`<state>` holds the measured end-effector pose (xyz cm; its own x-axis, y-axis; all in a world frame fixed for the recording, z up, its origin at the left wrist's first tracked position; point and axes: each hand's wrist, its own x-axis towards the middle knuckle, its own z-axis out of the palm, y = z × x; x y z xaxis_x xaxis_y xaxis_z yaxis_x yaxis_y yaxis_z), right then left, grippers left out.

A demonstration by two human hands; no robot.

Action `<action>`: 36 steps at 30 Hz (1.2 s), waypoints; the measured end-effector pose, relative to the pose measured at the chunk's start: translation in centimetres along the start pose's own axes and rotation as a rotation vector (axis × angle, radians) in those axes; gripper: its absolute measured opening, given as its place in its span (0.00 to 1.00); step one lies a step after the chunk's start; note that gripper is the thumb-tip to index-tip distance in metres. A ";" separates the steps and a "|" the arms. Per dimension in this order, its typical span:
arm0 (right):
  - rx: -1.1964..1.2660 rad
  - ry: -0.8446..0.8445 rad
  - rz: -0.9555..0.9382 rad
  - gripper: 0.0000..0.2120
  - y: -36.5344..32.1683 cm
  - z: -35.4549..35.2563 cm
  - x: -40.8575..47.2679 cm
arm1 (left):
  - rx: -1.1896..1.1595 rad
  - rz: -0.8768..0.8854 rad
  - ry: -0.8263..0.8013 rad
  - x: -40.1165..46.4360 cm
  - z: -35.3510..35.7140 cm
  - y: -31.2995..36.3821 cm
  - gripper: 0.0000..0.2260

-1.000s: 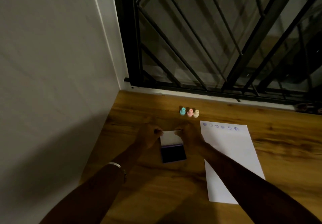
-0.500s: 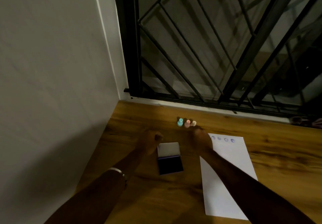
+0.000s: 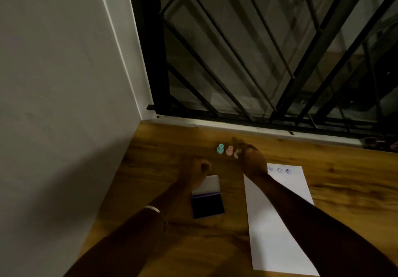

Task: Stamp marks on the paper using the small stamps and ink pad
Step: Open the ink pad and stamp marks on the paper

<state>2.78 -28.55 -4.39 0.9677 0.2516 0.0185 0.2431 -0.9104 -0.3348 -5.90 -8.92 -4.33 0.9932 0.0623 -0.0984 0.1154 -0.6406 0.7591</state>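
Three small stamps stand in a row on the wooden floor: a teal stamp (image 3: 220, 148), a pink stamp (image 3: 229, 150) and a cream stamp (image 3: 236, 153). My right hand (image 3: 252, 160) has its fingers closed around the cream stamp, which tilts. An open ink pad (image 3: 207, 206) with its white lid (image 3: 210, 184) flipped back lies below the stamps. My left hand (image 3: 195, 172) is curled in a loose fist, resting beside the lid and holding nothing. A white paper (image 3: 277, 212) lies to the right with a row of purple stamp marks (image 3: 280, 170) near its top edge.
A white wall (image 3: 64, 104) rises on the left. A black metal window grille (image 3: 258, 50) closes off the far side, with a white sill (image 3: 247, 126) at its foot. Dark items (image 3: 377, 143) lie at the far right.
My hands have left the ink pad lid. My right hand went forward to the stamp row and closed on the cream stamp; my left hand curled into a fist beside the lid.
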 end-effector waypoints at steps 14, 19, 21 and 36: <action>0.261 -0.022 -0.106 0.10 -3.6 -1.8 -6.3 | -0.009 0.085 -0.050 -4.0 -0.2 1.0 0.18; 0.387 -0.091 -0.200 0.03 -6.8 -2.2 -9.1 | -0.092 0.105 -0.040 -6.4 -0.1 1.1 0.15; 0.409 -0.107 -0.239 0.04 -7.8 -2.1 -10.1 | -0.083 0.125 -0.007 -7.2 -0.1 0.7 0.12; 0.251 -0.145 -0.392 0.11 -9.5 -1.9 -12.2 | -0.108 0.151 -0.136 -8.3 -1.4 -1.4 0.07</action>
<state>-11.17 -23.62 0.31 0.7828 0.6191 0.0627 0.5462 -0.6352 -0.5460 -14.24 -7.48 -3.72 0.9889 -0.1365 -0.0583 -0.0266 -0.5490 0.8354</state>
